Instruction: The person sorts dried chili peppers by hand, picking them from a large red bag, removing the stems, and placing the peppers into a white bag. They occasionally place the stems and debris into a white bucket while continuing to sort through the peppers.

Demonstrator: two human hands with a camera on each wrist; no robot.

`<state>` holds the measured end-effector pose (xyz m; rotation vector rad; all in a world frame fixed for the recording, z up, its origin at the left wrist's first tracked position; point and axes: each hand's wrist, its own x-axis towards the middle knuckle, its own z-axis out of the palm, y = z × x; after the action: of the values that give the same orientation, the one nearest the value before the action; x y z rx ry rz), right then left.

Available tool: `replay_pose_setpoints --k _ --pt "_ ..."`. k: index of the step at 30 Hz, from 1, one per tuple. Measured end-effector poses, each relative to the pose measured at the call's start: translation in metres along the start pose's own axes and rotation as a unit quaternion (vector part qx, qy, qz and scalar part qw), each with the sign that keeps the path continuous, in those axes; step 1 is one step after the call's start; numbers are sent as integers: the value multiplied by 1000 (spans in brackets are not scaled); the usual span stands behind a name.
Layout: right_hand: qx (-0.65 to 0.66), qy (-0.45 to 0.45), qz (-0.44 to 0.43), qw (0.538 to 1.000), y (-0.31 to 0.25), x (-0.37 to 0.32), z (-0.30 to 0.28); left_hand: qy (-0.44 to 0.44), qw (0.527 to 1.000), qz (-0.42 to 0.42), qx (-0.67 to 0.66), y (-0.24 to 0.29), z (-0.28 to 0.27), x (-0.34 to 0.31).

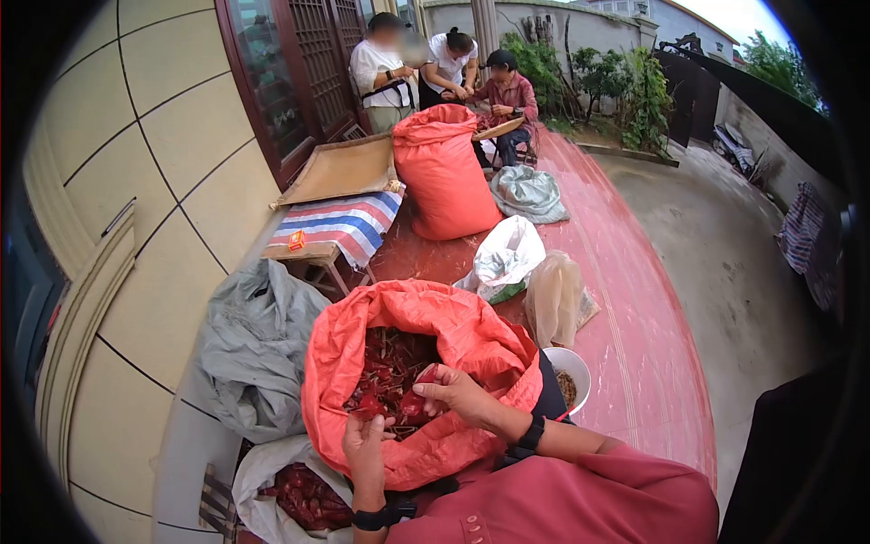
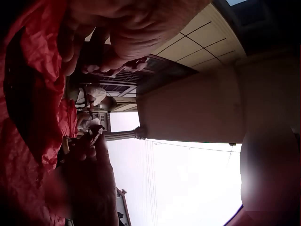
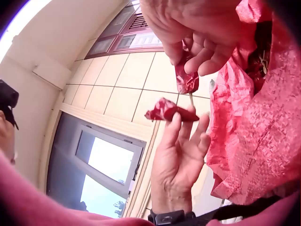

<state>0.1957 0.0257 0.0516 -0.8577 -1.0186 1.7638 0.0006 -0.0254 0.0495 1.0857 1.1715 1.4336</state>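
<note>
Both hands are raised over an open red woven sack (image 1: 331, 363) filled with dried red chilies and stems. Between thumb and fingers, my left hand (image 1: 364, 449) pinches a dried chili (image 3: 165, 111), wrinkled and dark red, lying sideways. My right hand (image 1: 460, 396) pinches another dried chili (image 3: 187, 81), which points downward with a thin pale stem at its lower end. The two chilies are close together, a small gap between them in the right wrist view. In the left wrist view the right hand (image 2: 89, 183) is dark and partly shadowed.
A white sack (image 1: 258, 480) of red chilies stands at lower left, beneath a grey sack (image 1: 258, 354). A white bucket (image 1: 580, 367) sits at right. Ahead are a low table (image 1: 340, 222) with striped cloth and a full red sack (image 1: 444, 181); three people work beyond it.
</note>
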Motion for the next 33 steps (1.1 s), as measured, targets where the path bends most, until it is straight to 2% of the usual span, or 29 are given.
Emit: replay_pose_setpoints --k 1,3,6,8,9,10,11,12,14,15,16,18,20,22,25,28,29,32,33 --pt "-25 -1 20 999 2 5 -6 24 999 12 47 0 -20 -4" --pt "-25 2 -9 1000 -1 6 -4 83 987 26 137 4 -61 -17" --pt "-22 -1 -18 1000 -9 -1 3 191 942 41 273 -17 -124 -34" --pt "-31 -20 -28 999 -8 4 3 254 902 -8 350 -44 -168 -42" --pt "-25 -54 -25 998 0 11 -1 265 879 -35 395 -66 -202 -44" --pt "-19 -87 -22 996 7 18 -5 257 878 -68 398 -83 -228 -48" --pt "-23 -111 5 994 11 21 -8 276 812 11 515 -117 -264 -52" --pt "-21 -114 14 993 11 21 -8 287 725 90 620 -123 -270 -53" --pt "-15 -121 29 992 11 25 -7 311 706 126 623 -134 -279 -49" --pt "12 -143 44 989 14 30 -9 326 697 147 621 -118 -259 -40" --pt "34 -137 71 987 2 28 -1 292 884 -26 364 -57 -197 -36" --pt "130 -194 102 967 3 39 3 146 959 -65 236 -4 -125 -25" --pt "198 -214 143 946 7 45 16 72 959 128 242 6 -60 -15" --pt "275 -236 181 914 18 50 25 -15 963 156 217 16 -17 -2" --pt "375 -255 227 862 45 59 23 -38 954 184 233 -5 -6 18" --pt "369 -264 218 864 39 45 19 -68 965 172 188 -4 -2 22" --pt "356 -234 229 875 48 45 15 -58 971 148 177 -2 3 20" --pt "265 -259 213 904 50 41 11 -64 932 233 269 4 9 17" --pt "153 -201 219 942 41 35 15 -38 943 203 260 3 10 16"
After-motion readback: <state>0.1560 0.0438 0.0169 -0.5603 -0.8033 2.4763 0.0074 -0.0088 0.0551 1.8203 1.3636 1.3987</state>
